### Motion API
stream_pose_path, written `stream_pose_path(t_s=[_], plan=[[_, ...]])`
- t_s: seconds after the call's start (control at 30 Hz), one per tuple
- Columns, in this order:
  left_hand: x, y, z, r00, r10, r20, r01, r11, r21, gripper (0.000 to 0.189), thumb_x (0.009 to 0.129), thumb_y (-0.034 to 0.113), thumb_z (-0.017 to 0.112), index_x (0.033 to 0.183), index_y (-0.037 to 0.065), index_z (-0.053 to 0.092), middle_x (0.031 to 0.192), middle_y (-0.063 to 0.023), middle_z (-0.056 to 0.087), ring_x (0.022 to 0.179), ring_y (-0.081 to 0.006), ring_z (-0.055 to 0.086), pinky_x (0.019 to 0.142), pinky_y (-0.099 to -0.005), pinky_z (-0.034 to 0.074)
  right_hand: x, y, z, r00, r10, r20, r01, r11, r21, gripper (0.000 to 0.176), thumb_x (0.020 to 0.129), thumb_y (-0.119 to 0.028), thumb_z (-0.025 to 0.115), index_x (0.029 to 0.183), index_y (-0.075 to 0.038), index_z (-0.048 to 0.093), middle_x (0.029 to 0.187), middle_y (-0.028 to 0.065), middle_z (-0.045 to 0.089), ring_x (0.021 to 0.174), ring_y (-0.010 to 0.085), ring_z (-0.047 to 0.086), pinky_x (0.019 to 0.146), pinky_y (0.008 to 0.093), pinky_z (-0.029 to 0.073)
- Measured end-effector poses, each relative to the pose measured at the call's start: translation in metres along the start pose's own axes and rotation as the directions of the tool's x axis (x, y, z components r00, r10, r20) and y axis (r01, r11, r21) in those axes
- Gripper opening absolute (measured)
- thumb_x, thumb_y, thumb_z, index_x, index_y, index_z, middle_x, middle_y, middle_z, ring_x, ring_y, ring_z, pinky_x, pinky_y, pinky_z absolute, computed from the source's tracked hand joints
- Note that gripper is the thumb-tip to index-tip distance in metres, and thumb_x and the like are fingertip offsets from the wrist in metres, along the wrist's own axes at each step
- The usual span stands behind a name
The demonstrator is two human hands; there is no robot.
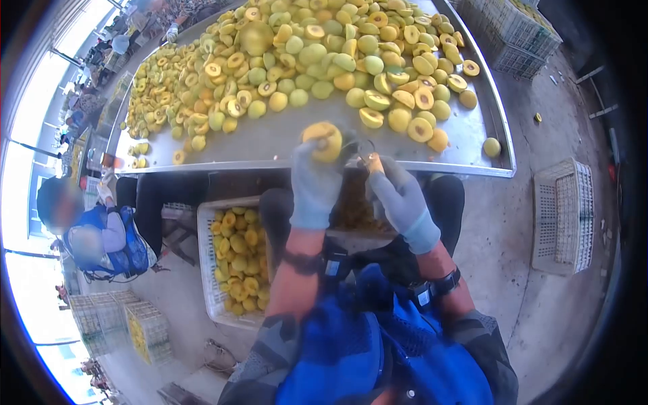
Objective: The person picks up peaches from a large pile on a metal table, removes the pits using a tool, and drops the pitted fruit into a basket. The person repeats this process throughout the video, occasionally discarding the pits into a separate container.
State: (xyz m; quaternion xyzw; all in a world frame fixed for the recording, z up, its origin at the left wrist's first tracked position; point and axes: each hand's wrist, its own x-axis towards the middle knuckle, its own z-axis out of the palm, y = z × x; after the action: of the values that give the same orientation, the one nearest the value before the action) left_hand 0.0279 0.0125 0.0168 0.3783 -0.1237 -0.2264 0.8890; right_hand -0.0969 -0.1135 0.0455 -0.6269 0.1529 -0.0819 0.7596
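Observation:
My left hand (316, 182), in a pale glove, is closed around a yellow peach half (325, 143) just above the near edge of the metal table. The cut face is partly visible and slightly blurred. My right hand (403, 200), also gloved, grips a small pitting tool (373, 162) with a light orange-brown handle and a thin curved metal end. That metal end points toward the peach half but looks apart from it. Beyond both hands lies a big heap of peach halves (317, 61), several with brown pits showing.
The metal table (270, 135) has a raised rim. A white crate (209, 283) of yellow peach halves stands below left. At right are a white crate (563, 216) and stacked crates (516, 40). Another person (101, 233) sits at left, with more crates (145, 327) behind.

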Motion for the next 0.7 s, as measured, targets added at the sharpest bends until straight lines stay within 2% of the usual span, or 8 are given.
stream_pose_path(t_s=[0.07, 0.1, 0.2, 0.3, 0.37, 0.5, 0.6, 0.7], plan=[[-0.003, 0.004, 0.018, 0.988, -0.153, 0.015, 0.152, 0.956, -0.25, 0.037, 0.097, 0.016, 0.049, 0.131, 0.002, 0.052, 0.125, -0.0161, 0.061, 0.113, -0.0302, 0.063, 0.103, -0.0464, 0.052, -0.006, -0.004, 0.002, 1.0, 0.004, 0.002, -0.004, 1.0, 0.0, 0.033, 0.105, -0.024, 0.056, 0.126, 0.001, 0.061, 0.072, 0.0, 0.06, 0.055, 0.0042, 0.052, 0.049, 0.0217, 0.041], [-0.006, -0.003, 0.021, 0.999, -0.03, 0.03, 0.029, 0.998, 0.05, 0.038, 0.101, 0.017, 0.043, 0.136, 0.004, 0.049, 0.129, -0.0168, 0.06, 0.117, -0.0307, 0.062, 0.102, -0.0465, 0.052, -0.008, -0.007, 0.003, 1.0, 0.007, -0.004, -0.007, 1.0, -0.011, 0.033, 0.105, -0.025, 0.056, 0.126, 0.001, 0.061, 0.073, 0.0002, 0.06, 0.055, 0.0044, 0.052, 0.049, 0.0218, 0.042], [-0.009, -0.005, 0.029, 0.991, -0.115, 0.066, 0.13, 0.949, -0.289, 0.042, 0.107, 0.025, 0.036, 0.141, 0.003, 0.047, 0.132, -0.0178, 0.059, 0.119, -0.0327, 0.061, 0.103, -0.0471, 0.052, -0.014, -0.015, 0.001, 0.999, 0.052, -0.015, -0.052, 0.999, -0.013, 0.034, 0.105, -0.025, 0.056, 0.124, 0.002, 0.061, 0.073, 0.0003, 0.06, 0.056, 0.0047, 0.053, 0.05, 0.0219, 0.042], [-0.014, -0.003, 0.045, 0.99, -0.141, 0.009, 0.137, 0.939, -0.315, 0.043, 0.1, 0.015, 0.056, 0.139, 0.0, 0.046, 0.125, -0.018, 0.063, 0.111, -0.0256, 0.066, 0.092, -0.0368, 0.057, -0.012, -0.011, 0.001, 0.999, 0.027, -0.043, -0.029, 0.998, -0.063, 0.033, 0.105, -0.025, 0.057, 0.122, 0.002, 0.063, 0.076, 0.0026, 0.063, 0.06, 0.008, 0.057, 0.054, 0.0245, 0.046], [-0.017, -0.007, 0.047, 0.999, 0.0, -0.034, 0.004, 0.992, 0.128, 0.045, 0.095, 0.004, 0.062, 0.138, -0.002, 0.049, 0.118, -0.0156, 0.067, 0.107, -0.0223, 0.067, 0.09, -0.0332, 0.057, -0.01, -0.005, 0.003, 0.997, -0.027, -0.068, 0.018, 0.992, -0.123, 0.033, 0.103, -0.025, 0.059, 0.12, 0.002, 0.064, 0.079, 0.0059, 0.066, 0.064, 0.0121, 0.061, 0.059, 0.0277, 0.05], [-0.013, -0.011, 0.035, 0.971, 0.195, 0.137, -0.235, 0.69, 0.684, 0.038, 0.103, 0.006, 0.051, 0.14, -0.003, 0.049, 0.13, -0.0156, 0.062, 0.109, -0.0283, 0.066, 0.095, -0.042, 0.058, -0.006, -0.009, 0.009, 0.947, -0.238, -0.217, 0.164, 0.937, -0.309, 0.034, 0.097, -0.025, 0.068, 0.117, 0.002, 0.066, 0.087, 0.0134, 0.073, 0.073, 0.0209, 0.069, 0.068, 0.035, 0.054], [-0.017, -0.011, 0.033, 0.975, 0.204, 0.09, -0.202, 0.636, 0.745, 0.039, 0.095, -0.006, 0.06, 0.134, -0.005, 0.055, 0.126, -0.0128, 0.065, 0.104, -0.0224, 0.067, 0.092, -0.0353, 0.058, 0.001, -0.012, 0.003, 0.888, -0.374, -0.267, 0.224, 0.859, -0.461, 0.038, 0.089, -0.024, 0.074, 0.118, 0.001, 0.066, 0.091, 0.0208, 0.073, 0.081, 0.0336, 0.073, 0.073, 0.0411, 0.056], [-0.024, -0.024, 0.03, 0.999, 0.033, 0.017, -0.037, 0.911, 0.41, 0.034, 0.099, 0.009, 0.055, 0.132, -0.001, 0.058, 0.124, -0.0108, 0.064, 0.108, -0.0193, 0.064, 0.095, -0.0339, 0.053, 0.024, -0.005, 0.0, 0.858, -0.487, -0.163, 0.274, 0.703, -0.656, 0.035, 0.089, -0.021, 0.072, 0.116, -0.001, 0.067, 0.095, 0.0257, 0.071, 0.089, 0.0445, 0.069, 0.075, 0.0453, 0.055]])
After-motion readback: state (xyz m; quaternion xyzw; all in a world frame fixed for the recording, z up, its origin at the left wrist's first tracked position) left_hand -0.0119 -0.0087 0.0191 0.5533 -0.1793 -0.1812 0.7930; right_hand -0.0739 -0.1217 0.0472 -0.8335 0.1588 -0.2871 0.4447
